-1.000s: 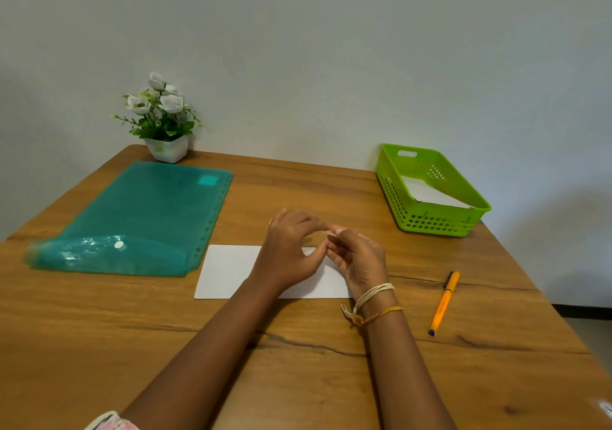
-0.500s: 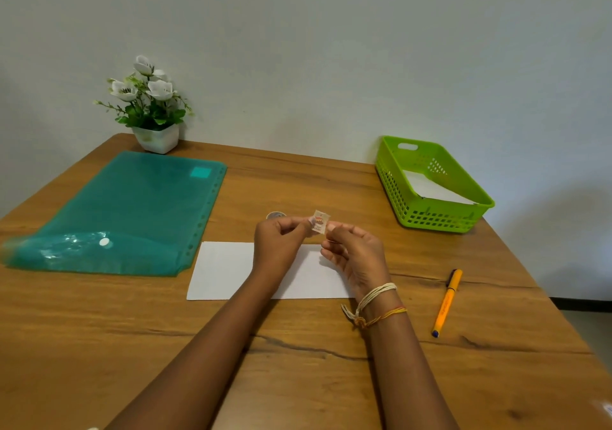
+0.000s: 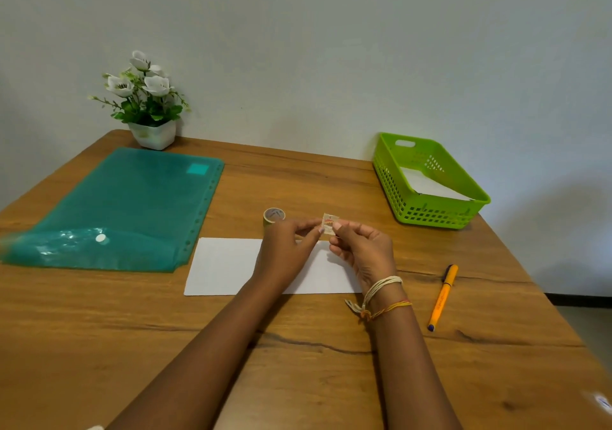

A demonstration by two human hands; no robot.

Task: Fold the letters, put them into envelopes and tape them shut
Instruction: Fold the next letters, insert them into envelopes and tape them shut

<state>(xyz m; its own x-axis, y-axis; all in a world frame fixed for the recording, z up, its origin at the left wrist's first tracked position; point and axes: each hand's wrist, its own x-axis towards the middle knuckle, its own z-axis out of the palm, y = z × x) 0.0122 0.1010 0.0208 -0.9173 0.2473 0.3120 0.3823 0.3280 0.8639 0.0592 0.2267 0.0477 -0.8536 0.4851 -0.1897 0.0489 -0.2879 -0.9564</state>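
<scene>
Pale wall rises behind a wooden table (image 3: 99, 346). Two hands meet above the middle of it, over one white envelope (image 3: 225, 265) lying flat; the forearms hide much of its right half. The left hand (image 3: 286, 247) and the right hand (image 3: 362, 252) each pinch an edge of one small piece of tape (image 3: 329, 224) between thumb and forefinger, the other fingers curled in, so the piece is held up between them, clear of the envelope. One tape roll (image 3: 273, 216) stands just behind the left hand, partly covered by its knuckles. Two thread bands circle the right wrist.

To the left lies one teal folder (image 3: 126, 207), flat, with a white snap near its front edge; one potted plant (image 3: 145, 104) with white flowers stands behind it against the wall. At the right rear sits one green basket (image 3: 430, 212) with white paper (image 3: 427, 186) inside; how many sheets cannot be told. One orange pen (image 3: 442, 298) lies right of the right wrist, apart from the envelope.
</scene>
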